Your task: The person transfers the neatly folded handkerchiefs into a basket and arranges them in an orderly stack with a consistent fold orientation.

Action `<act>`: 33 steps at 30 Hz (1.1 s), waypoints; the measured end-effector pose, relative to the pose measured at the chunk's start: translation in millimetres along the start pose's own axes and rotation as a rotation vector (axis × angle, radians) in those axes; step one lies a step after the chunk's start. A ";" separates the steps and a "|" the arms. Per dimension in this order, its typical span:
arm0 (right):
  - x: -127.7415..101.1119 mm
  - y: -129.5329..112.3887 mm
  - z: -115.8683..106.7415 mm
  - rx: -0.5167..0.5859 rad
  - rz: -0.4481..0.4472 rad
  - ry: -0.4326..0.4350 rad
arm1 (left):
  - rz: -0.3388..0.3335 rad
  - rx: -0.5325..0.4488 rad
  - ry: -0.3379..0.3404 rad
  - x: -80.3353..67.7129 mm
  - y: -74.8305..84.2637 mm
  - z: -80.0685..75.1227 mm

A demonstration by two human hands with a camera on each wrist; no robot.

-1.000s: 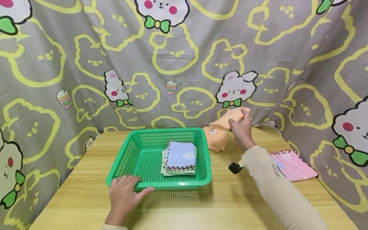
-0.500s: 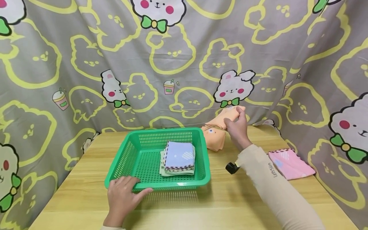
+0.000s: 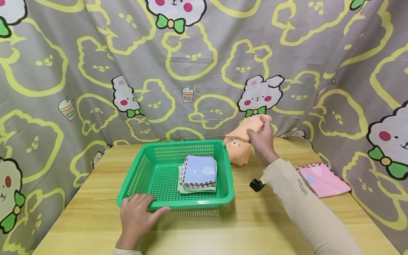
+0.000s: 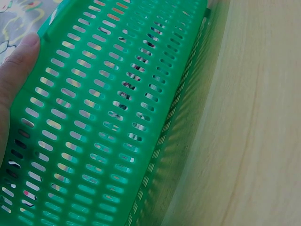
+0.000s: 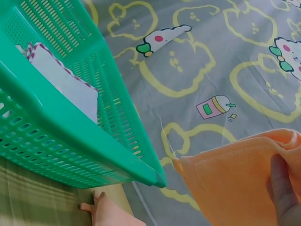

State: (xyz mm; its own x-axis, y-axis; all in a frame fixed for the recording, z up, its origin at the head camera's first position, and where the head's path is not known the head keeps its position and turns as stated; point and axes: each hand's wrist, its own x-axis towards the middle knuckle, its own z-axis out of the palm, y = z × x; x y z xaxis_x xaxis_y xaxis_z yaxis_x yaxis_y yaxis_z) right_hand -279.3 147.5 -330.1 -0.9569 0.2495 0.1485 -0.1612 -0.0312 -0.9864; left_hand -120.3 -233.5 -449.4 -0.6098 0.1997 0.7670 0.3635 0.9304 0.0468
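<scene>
In the head view my left hand grips the near left rim of a green plastic basket, fingers over the edge and thumb along the outside. The left wrist view shows the slotted basket wall with one thumb at its rim. Behind the basket's right side, my right hand pinches a folded orange towel held up off the table. A second orange cloth lies below it, against the basket's far right corner. Folded towels, a blue one on top, are stacked inside the basket.
A pink folded towel with a checked edge lies at the right of the wooden table. A patterned grey curtain hangs behind the table and around its sides. A small black device sits at the right wrist.
The held orange towel has shifted slightly left, its left end now nearer the basket's corner. My left hand keeps its place on the rim. The head view has shifted a little.
</scene>
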 end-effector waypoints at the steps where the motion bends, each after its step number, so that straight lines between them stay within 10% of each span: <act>1: 0.0 0.1 0.9 0.001 -0.001 -0.001 | 0.000 0.001 -0.001 -0.2 -0.1 -0.1; 33: -7.7 -1.9 11.7 0.035 -0.034 -0.035 | 0.003 0.007 0.023 0.5 0.6 0.3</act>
State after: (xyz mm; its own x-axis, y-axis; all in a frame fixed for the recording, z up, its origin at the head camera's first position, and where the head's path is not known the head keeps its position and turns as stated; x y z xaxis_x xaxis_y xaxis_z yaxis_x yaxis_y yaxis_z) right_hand -274.5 134.3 -328.5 -0.9586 0.2169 0.1845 -0.2013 -0.0578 -0.9778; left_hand -120.5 -232.8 -449.2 -0.5919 0.1957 0.7819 0.3605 0.9319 0.0397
